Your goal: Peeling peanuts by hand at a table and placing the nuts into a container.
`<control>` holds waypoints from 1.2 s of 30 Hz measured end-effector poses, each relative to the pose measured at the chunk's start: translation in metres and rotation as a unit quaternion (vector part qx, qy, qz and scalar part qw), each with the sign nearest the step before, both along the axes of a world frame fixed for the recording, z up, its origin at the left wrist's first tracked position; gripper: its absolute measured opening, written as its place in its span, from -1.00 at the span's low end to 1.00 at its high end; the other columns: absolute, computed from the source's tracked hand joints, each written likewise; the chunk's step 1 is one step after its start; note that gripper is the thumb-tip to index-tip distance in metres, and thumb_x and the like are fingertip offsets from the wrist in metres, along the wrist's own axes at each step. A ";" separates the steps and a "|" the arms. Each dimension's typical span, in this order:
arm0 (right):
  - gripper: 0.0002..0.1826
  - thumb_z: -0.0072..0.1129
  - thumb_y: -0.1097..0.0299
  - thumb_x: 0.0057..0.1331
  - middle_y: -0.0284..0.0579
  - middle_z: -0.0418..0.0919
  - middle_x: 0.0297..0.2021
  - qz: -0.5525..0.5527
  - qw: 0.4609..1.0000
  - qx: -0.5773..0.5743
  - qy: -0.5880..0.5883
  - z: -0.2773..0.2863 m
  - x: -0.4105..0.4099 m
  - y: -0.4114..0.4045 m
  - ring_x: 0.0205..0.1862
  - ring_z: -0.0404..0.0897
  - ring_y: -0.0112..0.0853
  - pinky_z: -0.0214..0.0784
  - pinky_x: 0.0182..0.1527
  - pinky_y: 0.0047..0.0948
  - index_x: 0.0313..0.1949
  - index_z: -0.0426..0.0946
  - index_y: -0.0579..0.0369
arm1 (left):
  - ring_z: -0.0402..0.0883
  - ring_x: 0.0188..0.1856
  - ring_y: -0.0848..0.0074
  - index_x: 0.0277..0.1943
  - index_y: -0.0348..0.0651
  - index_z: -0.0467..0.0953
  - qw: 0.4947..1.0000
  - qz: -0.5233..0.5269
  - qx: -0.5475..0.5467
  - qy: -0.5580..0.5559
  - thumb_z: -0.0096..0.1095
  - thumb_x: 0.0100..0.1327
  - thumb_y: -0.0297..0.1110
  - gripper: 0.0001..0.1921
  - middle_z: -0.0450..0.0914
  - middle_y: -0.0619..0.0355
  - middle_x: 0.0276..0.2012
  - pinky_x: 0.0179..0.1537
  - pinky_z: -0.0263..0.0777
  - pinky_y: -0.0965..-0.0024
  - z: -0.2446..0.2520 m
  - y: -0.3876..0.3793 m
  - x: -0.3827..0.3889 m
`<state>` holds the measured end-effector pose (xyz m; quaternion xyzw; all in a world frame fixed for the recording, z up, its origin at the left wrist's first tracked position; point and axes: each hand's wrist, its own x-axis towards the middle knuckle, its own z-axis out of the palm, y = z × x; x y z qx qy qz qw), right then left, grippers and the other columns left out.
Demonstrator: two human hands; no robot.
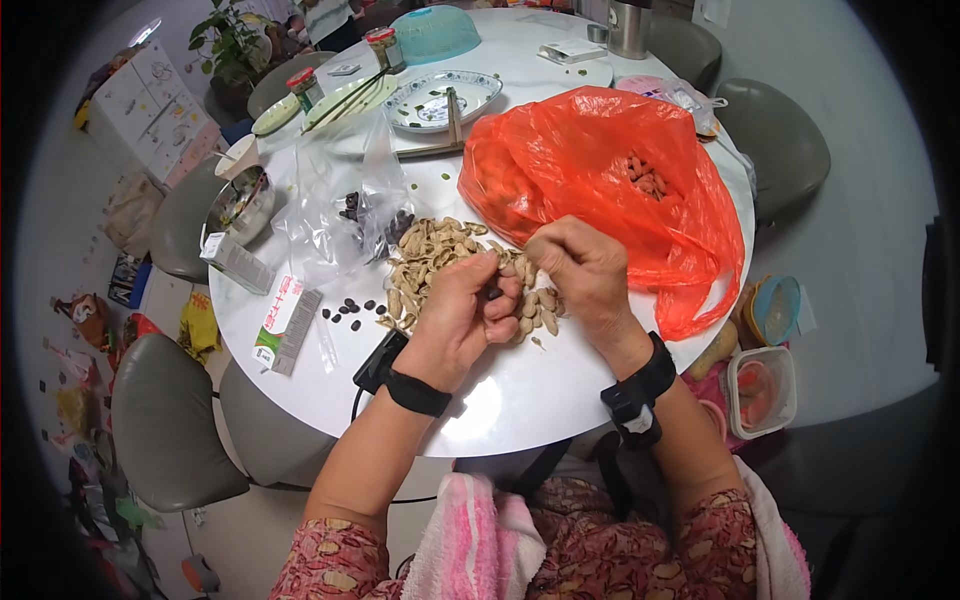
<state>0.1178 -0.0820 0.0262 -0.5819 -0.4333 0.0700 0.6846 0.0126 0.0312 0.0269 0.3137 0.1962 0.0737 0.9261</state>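
Observation:
My left hand [476,304] is curled, palm up, around a dark peanut kernel [493,293] that shows between its fingers. My right hand [589,266] is close on its right, fingers bent together; whether anything is pinched in them is hidden. Beyond and beneath both hands spreads a pile of peanut shells [431,251]. Peanuts in pale shells [538,306] lie between the wrists. Several loose dark kernels [355,307] are scattered to the left. A clear plastic bag [319,225] with dark contents stands behind them. Red-skinned pieces [646,178] show in the mouth of a red plastic bag [570,165].
Two drink cartons [289,322] [238,262] and a steel bowl [247,206] stand at the left of the round white table [517,420]. Farther back are a blue-patterned oval plate [442,94], chopsticks [349,103], jars [385,49] and a teal mesh cover [435,36]. Grey chairs [169,420] surround it.

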 end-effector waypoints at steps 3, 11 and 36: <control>-0.81 0.17 0.38 0.23 -0.42 0.34 -0.64 -0.028 0.995 -0.012 0.091 0.001 0.007 -0.003 -0.54 0.25 -0.70 0.12 -0.52 -0.67 -0.47 0.49 0.25 | 0.12 -0.70 0.69 -0.33 -0.26 0.35 0.991 0.106 0.076 0.033 -0.07 0.33 -0.26 -0.77 0.31 0.25 -0.59 -0.72 0.00 0.59 0.008 0.007 -0.002; -0.89 0.12 0.46 0.08 -0.02 0.49 -0.62 -0.221 0.909 -0.230 -0.267 -0.014 0.016 -0.004 -0.56 0.50 -0.27 0.32 -0.47 -0.31 -0.51 0.48 0.26 | -0.04 -0.72 0.70 -0.28 -0.28 0.35 0.979 0.185 0.063 0.062 0.04 0.33 -0.20 -0.73 0.05 0.38 -0.70 -0.71 -0.12 0.58 0.011 0.027 -0.008; -0.86 0.06 0.45 0.05 0.11 0.53 -0.52 -0.107 0.932 -0.259 -0.231 -0.016 0.004 0.011 -0.43 0.55 -0.08 0.37 -0.33 -0.20 -0.44 0.56 0.23 | 0.13 -0.65 0.70 -0.37 -0.30 0.48 0.968 0.120 0.208 0.080 0.16 0.15 -0.42 -0.89 0.27 0.30 -0.63 -0.72 -0.02 0.60 0.017 0.016 -0.008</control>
